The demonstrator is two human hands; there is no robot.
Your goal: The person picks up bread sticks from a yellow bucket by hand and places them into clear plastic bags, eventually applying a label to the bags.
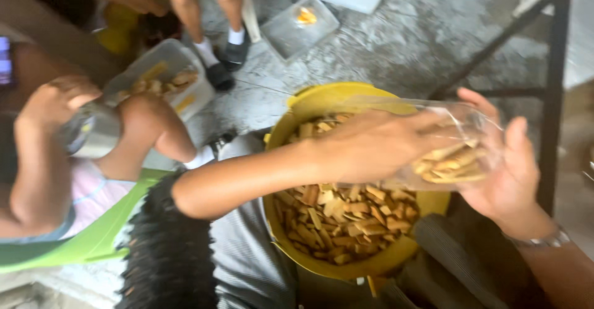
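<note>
A yellow bowl (pixel 312 101) full of tan fried snack strips (pixel 346 213) sits below me on my lap. My right hand (pixel 510 173), with a metal watch on its wrist, holds a clear plastic bag (pixel 461 126) from the right side above the bowl. Some strips lie in the bag's bottom. My left hand (pixel 371 145) reaches across the bowl from the left, its fingers stretched into the bag's mouth. Motion blur hides whether those fingers hold anything.
At the left a small person on a green chair (pixel 93 244) holds a metal tin (pixel 96 129). Two clear plastic tubs (pixel 164 73) (pixel 297 27) with snack pieces stand on the grey concrete floor. Another person's legs in black shoes (pixel 226 61) are beside the tubs. A black metal frame (pixel 554 92) rises at the right.
</note>
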